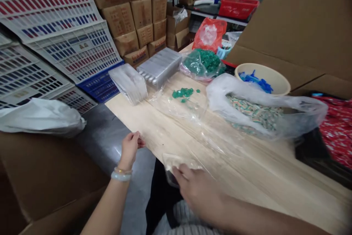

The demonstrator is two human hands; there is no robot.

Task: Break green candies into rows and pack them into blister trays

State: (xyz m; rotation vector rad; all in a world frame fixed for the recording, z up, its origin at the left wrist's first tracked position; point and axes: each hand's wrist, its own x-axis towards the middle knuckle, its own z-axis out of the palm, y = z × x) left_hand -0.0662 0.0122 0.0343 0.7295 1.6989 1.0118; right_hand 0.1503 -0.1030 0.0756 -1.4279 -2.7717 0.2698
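Observation:
My left hand (132, 149) is at the near left edge of the wooden table, its thumb and fingers pinched together; whatever is between them is too faint to make out. My right hand (199, 193), slightly blurred, is closed at the near edge on a clear plastic packet (170, 160), partly hidden by the fingers. Farther back, a few green pieces (183, 92) lie loose on the table. Behind them sits an open clear bag filled with more green pieces (206, 61).
A stack of flat clear packs (159, 65) and a translucent bundle (129, 83) stand at the far left. To the right are a bag of striped wrapped pieces (255, 112) and a cream bowl (283, 81) with blue pieces. White crates (74, 50) and cartons (119, 20) line the left.

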